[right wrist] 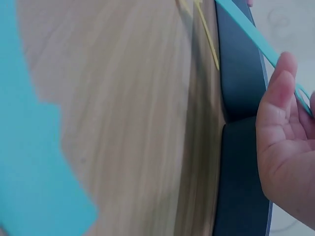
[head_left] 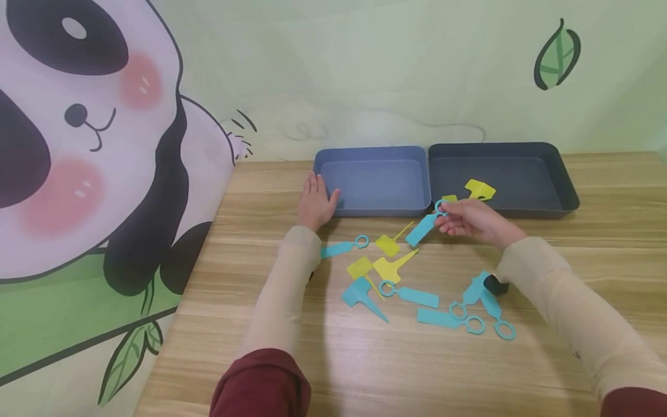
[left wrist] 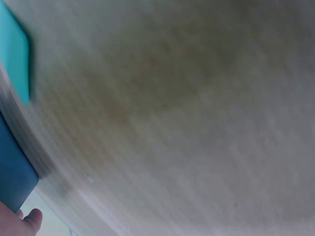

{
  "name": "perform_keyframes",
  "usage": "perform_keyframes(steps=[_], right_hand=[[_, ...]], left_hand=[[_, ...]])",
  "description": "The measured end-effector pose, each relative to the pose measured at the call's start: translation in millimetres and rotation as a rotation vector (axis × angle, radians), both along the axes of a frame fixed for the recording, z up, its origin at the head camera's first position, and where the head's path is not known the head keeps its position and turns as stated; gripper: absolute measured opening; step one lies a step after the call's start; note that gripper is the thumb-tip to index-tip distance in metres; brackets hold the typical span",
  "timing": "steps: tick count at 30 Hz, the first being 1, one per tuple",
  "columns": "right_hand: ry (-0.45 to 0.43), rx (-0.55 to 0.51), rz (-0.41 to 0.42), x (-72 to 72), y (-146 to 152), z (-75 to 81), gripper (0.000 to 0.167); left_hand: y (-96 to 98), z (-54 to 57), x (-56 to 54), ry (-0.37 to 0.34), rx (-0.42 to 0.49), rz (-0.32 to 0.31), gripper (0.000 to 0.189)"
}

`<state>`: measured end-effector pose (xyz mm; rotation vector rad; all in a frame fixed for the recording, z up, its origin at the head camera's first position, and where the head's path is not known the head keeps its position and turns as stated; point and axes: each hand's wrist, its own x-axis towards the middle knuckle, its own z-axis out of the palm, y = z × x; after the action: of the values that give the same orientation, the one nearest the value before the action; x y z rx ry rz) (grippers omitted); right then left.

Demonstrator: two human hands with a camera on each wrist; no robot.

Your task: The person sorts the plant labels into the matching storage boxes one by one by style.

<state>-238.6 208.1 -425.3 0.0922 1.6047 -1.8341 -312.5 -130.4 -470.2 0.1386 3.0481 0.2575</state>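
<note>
In the head view, my right hand point(head_left: 471, 220) pinches a light-blue plant label point(head_left: 421, 230) by its ring end, at the front left corner of the dark tray point(head_left: 526, 174). The label's flat strip points down and left, over the table side of the trays. Two yellow plant labels point(head_left: 480, 189) lie in the dark tray, one partly hidden by the hand. My left hand point(head_left: 316, 202) rests with extended fingers on the left front corner of the blue tray point(head_left: 372, 212). In the right wrist view, the held label point(right wrist: 251, 32) stretches up from the fingers point(right wrist: 283, 91).
Between my arms, yellow T-shaped labels point(head_left: 388, 270), a blue T-shaped label point(head_left: 359, 291) and several blue ring labels point(head_left: 418, 296) lie on the wooden table point(head_left: 396, 370). One blue label point(head_left: 337, 249) is partly under my left sleeve. A panda-print backdrop point(head_left: 365, 75) stands behind the trays.
</note>
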Motion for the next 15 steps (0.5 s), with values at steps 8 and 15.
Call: perform_keyframes(steps=[8, 15], right_hand=[[0.010, -0.012, -0.098, -7.8, -9, 6.6, 0.026], [0.001, -0.036, -0.187, -14.4, -20, 11.3, 0.025]], left_hand=[[-0.1, -0.3, 0.5, -0.012, -0.011, 0.002, 0.073], [-0.6, 0.7, 0.2, -0.008, 0.004, 0.001, 0.072]])
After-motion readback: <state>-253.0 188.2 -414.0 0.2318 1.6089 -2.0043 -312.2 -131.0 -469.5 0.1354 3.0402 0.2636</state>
